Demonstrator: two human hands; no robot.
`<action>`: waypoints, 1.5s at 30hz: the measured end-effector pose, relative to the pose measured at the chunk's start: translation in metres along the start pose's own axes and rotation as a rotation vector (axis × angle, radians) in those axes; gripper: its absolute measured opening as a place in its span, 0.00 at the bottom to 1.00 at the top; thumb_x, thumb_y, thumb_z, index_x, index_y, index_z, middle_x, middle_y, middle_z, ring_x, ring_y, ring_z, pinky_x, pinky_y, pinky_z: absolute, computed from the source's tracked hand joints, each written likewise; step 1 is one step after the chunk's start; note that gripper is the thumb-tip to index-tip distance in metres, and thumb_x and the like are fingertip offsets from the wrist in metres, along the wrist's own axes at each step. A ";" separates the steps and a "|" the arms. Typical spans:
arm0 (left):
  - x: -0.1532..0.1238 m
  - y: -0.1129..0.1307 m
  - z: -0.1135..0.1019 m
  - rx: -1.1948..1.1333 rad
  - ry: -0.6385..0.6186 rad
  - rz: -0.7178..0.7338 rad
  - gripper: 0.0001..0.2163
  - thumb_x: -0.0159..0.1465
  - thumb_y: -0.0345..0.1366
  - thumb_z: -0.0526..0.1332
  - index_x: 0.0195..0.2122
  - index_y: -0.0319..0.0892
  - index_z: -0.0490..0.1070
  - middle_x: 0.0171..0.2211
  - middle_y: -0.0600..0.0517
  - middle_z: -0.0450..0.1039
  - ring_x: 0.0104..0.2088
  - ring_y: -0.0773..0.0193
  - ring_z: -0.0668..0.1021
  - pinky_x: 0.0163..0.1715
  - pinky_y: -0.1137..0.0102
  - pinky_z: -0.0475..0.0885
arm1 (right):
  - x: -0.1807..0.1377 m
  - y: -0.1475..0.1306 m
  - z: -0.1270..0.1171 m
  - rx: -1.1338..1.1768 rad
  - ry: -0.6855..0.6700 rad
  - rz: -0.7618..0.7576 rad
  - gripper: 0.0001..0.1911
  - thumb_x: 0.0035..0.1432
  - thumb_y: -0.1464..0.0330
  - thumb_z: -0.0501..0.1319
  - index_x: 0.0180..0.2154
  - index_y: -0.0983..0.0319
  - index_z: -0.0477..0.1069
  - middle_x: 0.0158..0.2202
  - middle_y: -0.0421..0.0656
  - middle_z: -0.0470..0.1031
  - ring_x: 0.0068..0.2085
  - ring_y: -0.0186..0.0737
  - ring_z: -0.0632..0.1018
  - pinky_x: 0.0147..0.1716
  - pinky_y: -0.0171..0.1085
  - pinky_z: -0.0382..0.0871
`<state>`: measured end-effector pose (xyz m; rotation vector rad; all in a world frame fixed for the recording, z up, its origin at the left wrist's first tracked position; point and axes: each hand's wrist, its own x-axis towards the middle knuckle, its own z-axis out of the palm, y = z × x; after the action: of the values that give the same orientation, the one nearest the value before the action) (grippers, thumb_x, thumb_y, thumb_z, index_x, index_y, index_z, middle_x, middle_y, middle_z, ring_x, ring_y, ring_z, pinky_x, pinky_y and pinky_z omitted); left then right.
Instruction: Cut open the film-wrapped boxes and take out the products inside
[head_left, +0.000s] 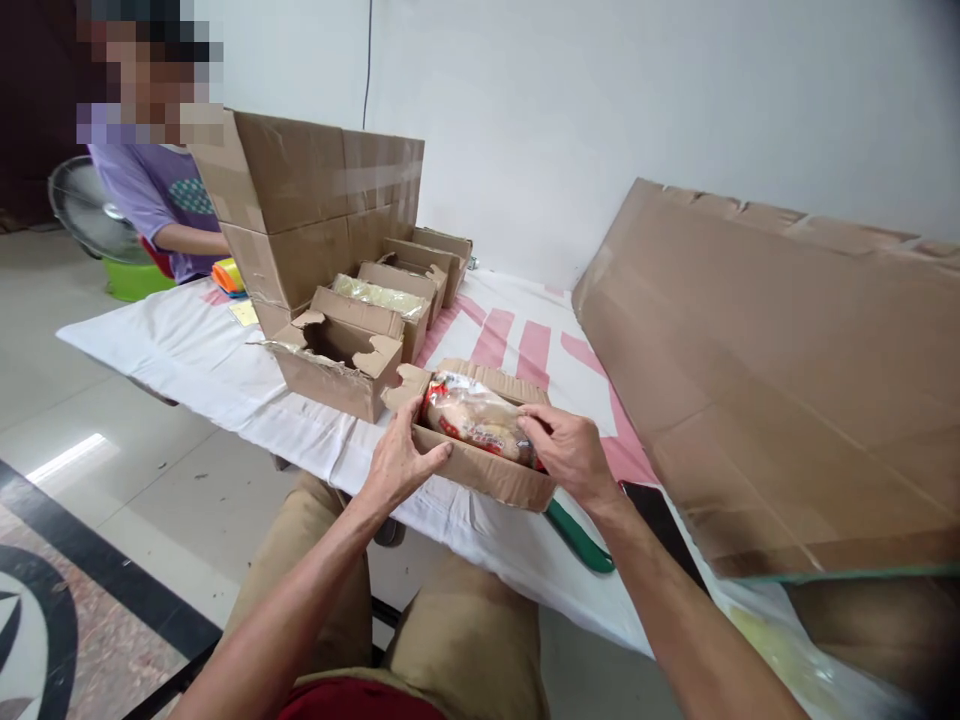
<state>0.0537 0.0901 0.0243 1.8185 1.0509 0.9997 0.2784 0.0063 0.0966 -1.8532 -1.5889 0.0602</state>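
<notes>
A small open cardboard box (480, 473) sits at the near edge of the cloth-covered table (180, 345). Inside it lies a clear packet of food with red print (474, 415). My left hand (399, 462) grips the box's near left side, thumb along the front wall. My right hand (570, 452) rests on the box's right end, with fingers curled onto the packet.
A row of similar small boxes (341, 365) runs back to a large open carton (315, 215). A big flat cardboard sheet (780, 380) leans at the right. A green-handled tool (579, 540) lies under my right wrist. Another person in a purple shirt (157, 200) stands far left beside a fan (86, 215).
</notes>
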 end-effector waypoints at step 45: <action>-0.019 0.061 -0.067 -0.972 -0.072 0.173 0.29 0.55 0.46 0.77 0.55 0.44 0.73 0.51 0.47 0.80 0.52 0.55 0.81 0.54 0.63 0.76 | -0.071 -0.073 -0.032 0.699 0.175 0.010 0.31 0.51 0.55 0.76 0.54 0.57 0.75 0.53 0.48 0.82 0.54 0.53 0.81 0.55 0.49 0.76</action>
<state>0.0045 0.0677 0.0997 1.1164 0.2433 1.2393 0.2121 -0.0704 0.1316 -1.2772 -1.2230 0.3947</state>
